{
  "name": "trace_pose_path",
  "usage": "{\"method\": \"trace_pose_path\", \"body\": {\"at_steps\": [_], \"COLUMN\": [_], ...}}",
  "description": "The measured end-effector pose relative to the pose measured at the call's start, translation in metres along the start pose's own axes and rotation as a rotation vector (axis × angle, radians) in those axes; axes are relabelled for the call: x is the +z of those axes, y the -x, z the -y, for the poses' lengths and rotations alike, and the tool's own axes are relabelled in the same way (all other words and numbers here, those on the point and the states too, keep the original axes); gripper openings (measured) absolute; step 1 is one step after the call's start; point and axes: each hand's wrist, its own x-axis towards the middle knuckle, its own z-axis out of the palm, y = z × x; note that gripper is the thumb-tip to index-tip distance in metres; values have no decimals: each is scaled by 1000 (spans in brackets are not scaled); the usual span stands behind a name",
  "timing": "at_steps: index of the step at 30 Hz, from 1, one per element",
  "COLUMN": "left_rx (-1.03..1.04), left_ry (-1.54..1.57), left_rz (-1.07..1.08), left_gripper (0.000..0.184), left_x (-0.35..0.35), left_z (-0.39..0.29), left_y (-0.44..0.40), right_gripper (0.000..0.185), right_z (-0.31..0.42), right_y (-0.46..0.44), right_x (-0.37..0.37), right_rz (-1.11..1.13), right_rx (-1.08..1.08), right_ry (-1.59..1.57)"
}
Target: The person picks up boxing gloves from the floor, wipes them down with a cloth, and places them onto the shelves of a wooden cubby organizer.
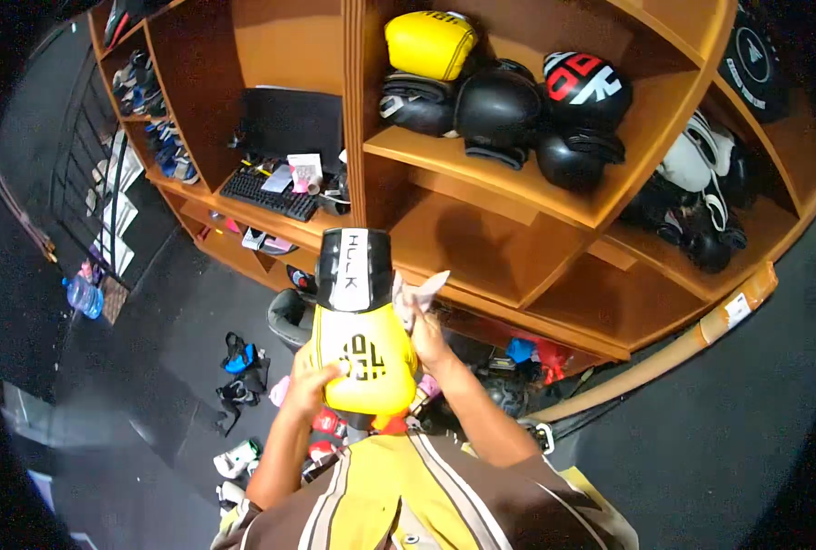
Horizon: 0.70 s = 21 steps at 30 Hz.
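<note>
In front of my chest is a yellow boxing glove (pixel 365 344) with a black and white cuff (pixel 351 270) lettered "HULK", cuff pointing away from me. My left hand (pixel 307 378) grips its left side, the thumb lying over the yellow face. Against the glove's right edge, my right hand (pixel 429 337) is closed around a pale cloth (pixel 417 291) that sticks up past the fingers. How far those fingers also touch the glove is hard to see.
A wooden shelf unit (pixel 481 165) holds a second yellow boxing glove (pixel 429 44) and several black gloves (pixel 499 105). A keyboard (pixel 270 191) lies on its desk section. A long cardboard tube (pixel 637 362) leans at the right. Loose gear (pixel 243 367) lies on the floor at left.
</note>
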Motion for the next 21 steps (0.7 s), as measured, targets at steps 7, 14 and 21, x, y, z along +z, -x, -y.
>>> {"method": "trace_pose_path", "body": {"at_steps": [7, 14, 21], "left_rx": [43, 113, 221], "left_ry": [165, 9, -319], "left_rz": [-118, -204, -235], "left_gripper": [53, 43, 33], "left_x": [-9, 21, 52], "left_z": [-3, -6, 22], "left_y": [-5, -16, -8], "right_gripper": [55, 79, 59], "right_z": [11, 99, 66], "right_y": [40, 71, 9], "right_x": [-60, 16, 35], "right_rz": [37, 324, -103], "right_rx": [-121, -510, -262], "right_ry": [-171, 458, 916]}}
